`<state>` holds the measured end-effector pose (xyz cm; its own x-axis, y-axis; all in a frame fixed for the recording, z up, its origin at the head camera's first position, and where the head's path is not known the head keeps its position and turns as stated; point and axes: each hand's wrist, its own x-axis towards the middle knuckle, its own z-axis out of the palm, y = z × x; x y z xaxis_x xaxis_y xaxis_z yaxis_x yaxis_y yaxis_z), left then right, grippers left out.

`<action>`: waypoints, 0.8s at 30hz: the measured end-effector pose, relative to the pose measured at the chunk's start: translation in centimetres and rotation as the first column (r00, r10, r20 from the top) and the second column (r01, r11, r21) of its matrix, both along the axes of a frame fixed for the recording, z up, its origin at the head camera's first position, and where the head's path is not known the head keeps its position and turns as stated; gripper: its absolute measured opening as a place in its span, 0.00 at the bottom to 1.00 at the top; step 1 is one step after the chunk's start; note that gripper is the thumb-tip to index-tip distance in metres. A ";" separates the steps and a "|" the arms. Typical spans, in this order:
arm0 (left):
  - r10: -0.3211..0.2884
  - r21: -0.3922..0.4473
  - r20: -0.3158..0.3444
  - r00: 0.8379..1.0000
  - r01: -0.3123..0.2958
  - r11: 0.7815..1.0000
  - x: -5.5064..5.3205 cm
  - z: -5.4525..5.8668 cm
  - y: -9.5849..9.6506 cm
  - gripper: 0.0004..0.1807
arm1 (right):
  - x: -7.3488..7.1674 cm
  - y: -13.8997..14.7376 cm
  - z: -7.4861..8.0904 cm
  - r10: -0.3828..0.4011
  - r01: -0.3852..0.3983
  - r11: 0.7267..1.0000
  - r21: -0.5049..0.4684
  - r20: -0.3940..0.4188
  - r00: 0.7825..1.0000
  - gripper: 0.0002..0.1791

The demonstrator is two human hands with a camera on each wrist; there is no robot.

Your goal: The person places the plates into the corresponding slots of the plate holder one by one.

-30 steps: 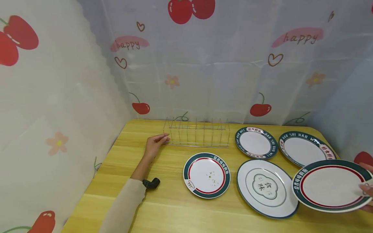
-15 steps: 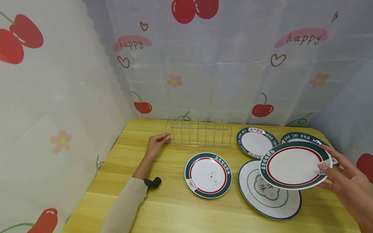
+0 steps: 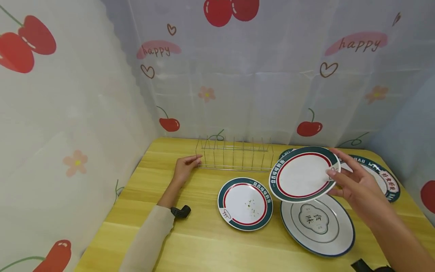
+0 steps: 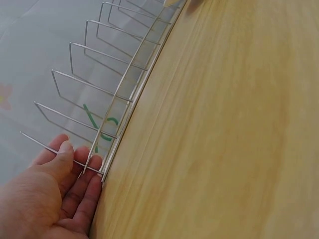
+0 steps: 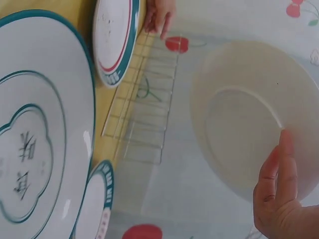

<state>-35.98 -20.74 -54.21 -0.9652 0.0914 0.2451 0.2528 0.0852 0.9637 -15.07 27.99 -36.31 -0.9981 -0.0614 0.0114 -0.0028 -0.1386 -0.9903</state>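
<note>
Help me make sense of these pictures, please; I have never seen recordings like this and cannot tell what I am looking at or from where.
No machine here: a person works with two bare hands and wears three cameras. The wide picture comes from the head, looking down at a wooden table with a cherry-print curtain behind it. The other two come from the wrists, so each shows its own hand close up.

The left hand rests at the end of a wire plate rack; the left wrist view shows its fingers touching the rack's end wires. The right hand holds a red-and-green-rimmed plate in the air, tilted; its wrist view shows the plate's white underside.

On the table lie a similar plate with crumbs, a large plate with characters, and two green-rimmed plates farther back, partly hidden.
</note>
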 end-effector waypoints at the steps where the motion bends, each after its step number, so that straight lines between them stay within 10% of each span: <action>1: 0.003 0.004 0.001 1.000 -0.003 1.000 0.0 0.0 0.0 0.12 | -0.3 -0.6 0.3 0.001 -0.001 1.000 0.018 0.003 1.000 0.36; 13: -0.013 0.039 -0.014 1.000 0.013 0.999 0.0 0.3 0.0 0.12 | -4.7 -7.2 2.9 0.018 0.000 0.959 0.284 -0.060 0.998 0.38; 24: -0.022 0.015 -0.039 0.999 0.023 1.000 0.1 0.3 0.0 0.12 | -9.6 -12.6 4.0 0.097 -0.081 0.961 0.263 -0.048 0.994 0.41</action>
<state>-35.90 -20.79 -53.94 -0.9528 0.1087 0.2836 0.2914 0.0639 0.9545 -24.63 15.41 -32.27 -0.9864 -0.1586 0.0427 -0.0624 0.1214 -0.9906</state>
